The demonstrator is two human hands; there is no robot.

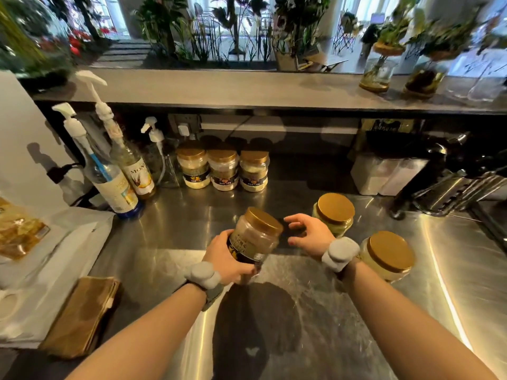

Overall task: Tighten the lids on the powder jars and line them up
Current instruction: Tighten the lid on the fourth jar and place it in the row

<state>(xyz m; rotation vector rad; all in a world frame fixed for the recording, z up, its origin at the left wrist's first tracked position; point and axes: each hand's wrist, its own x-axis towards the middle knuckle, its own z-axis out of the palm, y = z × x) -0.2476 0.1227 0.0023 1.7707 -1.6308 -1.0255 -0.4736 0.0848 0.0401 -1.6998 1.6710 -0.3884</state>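
My left hand (pixel 227 259) grips a clear powder jar (pixel 256 241) with a gold lid, tilted to the right above the steel counter (pixel 178 237). My right hand (pixel 307 233) hovers just right of the lid with fingers spread, holding nothing. Two more gold-lidded jars stand to the right: one (pixel 335 212) behind my right hand, another (pixel 389 255) by my right wrist. Three jars stand side by side at the back: the left jar (pixel 194 167), the middle jar (pixel 222 169) and the right jar (pixel 254 171).
Syrup bottles with white pumps (pixel 109 171) stand at the back left. White paper (pixel 55 242), a packet (pixel 19 229) and a brown folded bag (pixel 82 314) lie on the left. White containers (pixel 384 174) and metal tools (pixel 461 187) sit at the back right. A shelf (pixel 247 89) overhangs.
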